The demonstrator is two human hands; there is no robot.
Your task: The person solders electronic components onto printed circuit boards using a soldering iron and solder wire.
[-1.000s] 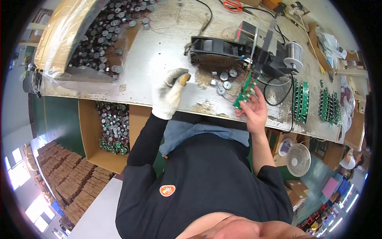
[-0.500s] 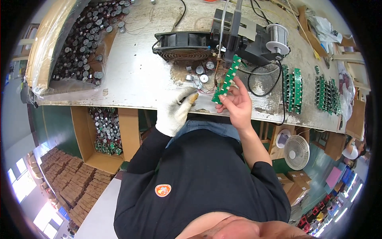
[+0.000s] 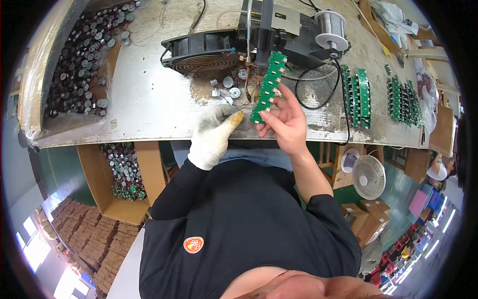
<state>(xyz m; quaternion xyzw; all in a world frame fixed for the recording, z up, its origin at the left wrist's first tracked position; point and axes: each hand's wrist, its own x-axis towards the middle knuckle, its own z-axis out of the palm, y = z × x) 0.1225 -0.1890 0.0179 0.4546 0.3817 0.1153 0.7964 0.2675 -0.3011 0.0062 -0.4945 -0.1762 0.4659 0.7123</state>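
Note:
My right hand (image 3: 286, 122), bare, pinches the lower end of a green circuit board strip (image 3: 270, 82) between thumb and fingers. The strip stands tilted, its top leaning right, with small pale parts along its edges. My left hand (image 3: 214, 132) wears a white glove with a yellow-stained thumb; its fingers are closed, and whatever they hold is hidden. Just beyond the glove lie several small round metal motors (image 3: 228, 82) with thin wires. A soldering tip (image 3: 248, 94) points down behind the strip, close to its left edge.
A black fan (image 3: 201, 51) stands behind the motors, beside a dark machine with a solder wire spool (image 3: 330, 30). More green board strips (image 3: 362, 97) lie to the right. At left, a plastic-lined carton (image 3: 69, 119) holds many motors; another open box (image 3: 124, 212) sits below the table edge.
The whole view has shifted, so the bench sits further left. The strip in my right hand shows more of its face. My left hand stays closed beside the motors.

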